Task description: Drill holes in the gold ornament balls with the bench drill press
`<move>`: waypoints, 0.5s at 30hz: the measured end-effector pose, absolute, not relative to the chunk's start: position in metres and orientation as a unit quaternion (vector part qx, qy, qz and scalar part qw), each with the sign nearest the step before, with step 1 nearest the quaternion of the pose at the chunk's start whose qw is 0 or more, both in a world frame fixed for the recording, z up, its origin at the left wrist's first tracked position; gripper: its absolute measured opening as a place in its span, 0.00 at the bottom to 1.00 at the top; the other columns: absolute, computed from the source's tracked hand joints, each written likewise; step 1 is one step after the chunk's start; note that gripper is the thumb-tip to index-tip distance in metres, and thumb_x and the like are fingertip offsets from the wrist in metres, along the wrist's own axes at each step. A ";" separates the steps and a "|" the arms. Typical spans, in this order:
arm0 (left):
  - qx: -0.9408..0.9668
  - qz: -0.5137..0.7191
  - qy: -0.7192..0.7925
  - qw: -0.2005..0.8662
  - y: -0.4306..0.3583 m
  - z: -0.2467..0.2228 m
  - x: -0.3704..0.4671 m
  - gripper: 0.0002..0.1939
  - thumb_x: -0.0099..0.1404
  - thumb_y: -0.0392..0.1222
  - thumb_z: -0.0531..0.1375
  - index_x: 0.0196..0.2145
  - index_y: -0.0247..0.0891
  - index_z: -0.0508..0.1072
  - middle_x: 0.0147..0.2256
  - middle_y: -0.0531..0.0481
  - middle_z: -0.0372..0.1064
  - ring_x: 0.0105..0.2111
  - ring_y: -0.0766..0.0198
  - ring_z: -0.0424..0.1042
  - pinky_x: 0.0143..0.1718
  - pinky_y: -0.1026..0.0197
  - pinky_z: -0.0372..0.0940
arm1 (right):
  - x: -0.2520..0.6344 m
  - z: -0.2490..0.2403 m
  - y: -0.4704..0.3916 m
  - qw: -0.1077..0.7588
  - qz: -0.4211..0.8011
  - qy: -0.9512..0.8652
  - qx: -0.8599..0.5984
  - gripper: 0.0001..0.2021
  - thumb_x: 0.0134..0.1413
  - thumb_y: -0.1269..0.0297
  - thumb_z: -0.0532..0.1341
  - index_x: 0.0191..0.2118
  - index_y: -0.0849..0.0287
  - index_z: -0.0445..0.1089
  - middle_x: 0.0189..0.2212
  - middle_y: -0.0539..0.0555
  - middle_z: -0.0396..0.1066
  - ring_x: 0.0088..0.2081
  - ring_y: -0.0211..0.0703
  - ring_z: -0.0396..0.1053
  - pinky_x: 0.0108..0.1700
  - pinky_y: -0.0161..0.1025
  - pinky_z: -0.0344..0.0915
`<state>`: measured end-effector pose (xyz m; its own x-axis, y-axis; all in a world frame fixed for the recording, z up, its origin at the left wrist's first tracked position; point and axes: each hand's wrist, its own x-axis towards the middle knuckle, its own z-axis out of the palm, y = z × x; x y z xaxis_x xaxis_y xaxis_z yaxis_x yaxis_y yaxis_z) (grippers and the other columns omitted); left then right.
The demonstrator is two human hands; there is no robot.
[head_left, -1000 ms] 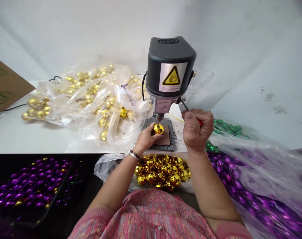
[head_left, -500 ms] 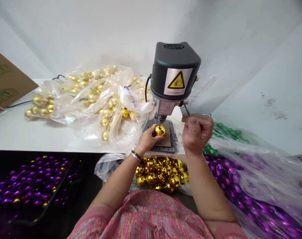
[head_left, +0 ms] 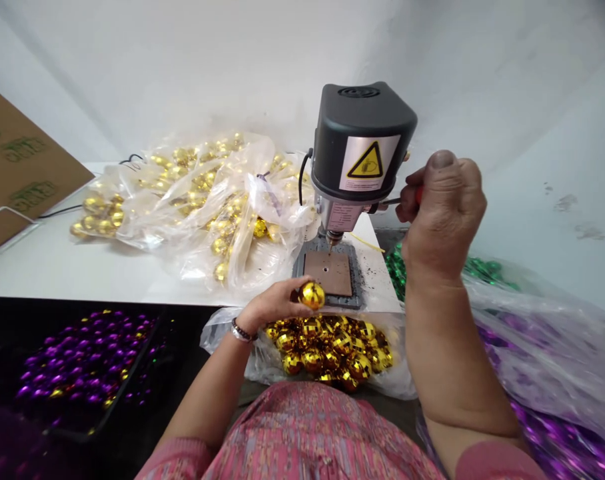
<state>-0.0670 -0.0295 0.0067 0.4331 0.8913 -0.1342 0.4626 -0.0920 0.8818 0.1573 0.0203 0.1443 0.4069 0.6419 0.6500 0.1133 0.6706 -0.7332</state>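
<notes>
A shiny gold bauble point(head_left: 312, 295) with mirror-like facets is pinched between the thumb and fingers of my left hand point(head_left: 280, 301), just in front of the drill press base. My right hand point(head_left: 443, 210) is closed around the feed lever point(head_left: 393, 201) on the right side of the drill press point(head_left: 365, 143); a bit of red shows between the fingers. The drill bit point(head_left: 330, 246) hangs above a brown wooden board point(head_left: 327, 272) with a small hole in it. Below my left hand lie many gold baubles point(head_left: 332, 350) in an open plastic bag.
Clear plastic bags of gold baubles point(head_left: 220, 200) cover the white table point(head_left: 47, 257) to the left. A cardboard box point(head_left: 22, 170) stands far left. Purple baubles point(head_left: 82, 360) fill a dark crate at lower left. Bagged purple baubles point(head_left: 567, 433) and green baubles point(head_left: 490, 272) lie to the right.
My left hand has drawn the bauble off the board, toward me and away from the bit. My right hand has swung the lever up and to the right.
</notes>
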 end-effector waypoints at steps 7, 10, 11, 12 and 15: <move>0.667 0.269 0.524 0.455 -0.037 0.017 -0.105 0.23 0.55 0.49 0.70 0.49 0.42 0.81 0.37 0.48 0.80 0.27 0.66 0.70 0.30 0.63 0.66 | 0.155 0.138 0.016 0.773 0.162 -0.502 -0.353 0.21 0.61 0.45 0.60 0.28 0.57 0.57 0.19 0.43 0.56 0.20 0.27 0.55 0.21 0.32 0.49; 0.566 0.397 0.623 0.366 -0.006 0.015 -0.106 0.15 0.61 0.45 0.62 0.44 0.39 0.82 0.36 0.46 0.79 0.29 0.63 0.71 0.33 0.61 0.67 | 0.155 0.135 0.015 0.769 0.152 -0.509 -0.355 0.21 0.62 0.45 0.59 0.29 0.57 0.57 0.20 0.43 0.56 0.20 0.27 0.55 0.22 0.32 0.49; 0.528 0.430 0.652 0.334 0.008 0.014 -0.106 0.15 0.61 0.41 0.60 0.44 0.38 0.81 0.37 0.46 0.78 0.30 0.62 0.72 0.36 0.59 0.69 | 0.155 0.134 0.014 0.768 0.150 -0.511 -0.355 0.21 0.62 0.44 0.59 0.29 0.57 0.57 0.20 0.43 0.56 0.20 0.27 0.55 0.23 0.32 0.50; 0.498 0.449 0.675 0.307 0.024 0.013 -0.105 0.15 0.60 0.38 0.59 0.44 0.37 0.80 0.38 0.44 0.78 0.32 0.60 0.74 0.39 0.57 0.69 | 0.156 0.133 0.014 0.767 0.151 -0.512 -0.355 0.22 0.62 0.44 0.59 0.30 0.57 0.57 0.20 0.43 0.56 0.21 0.27 0.55 0.23 0.33 0.50; 0.473 0.474 0.680 0.299 0.066 0.007 -0.101 0.12 0.56 0.34 0.61 0.39 0.36 0.77 0.39 0.41 0.77 0.41 0.53 0.75 0.47 0.54 0.69 | 0.157 0.130 0.012 0.763 0.153 -0.514 -0.361 0.22 0.61 0.42 0.59 0.30 0.57 0.58 0.20 0.43 0.56 0.22 0.28 0.56 0.25 0.34 0.53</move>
<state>-0.1007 0.0658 0.0070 -0.3733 0.9267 0.0425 0.3600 0.1025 0.9273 0.1575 0.0120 0.1301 0.4240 0.6050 0.6740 0.1375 0.6926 -0.7081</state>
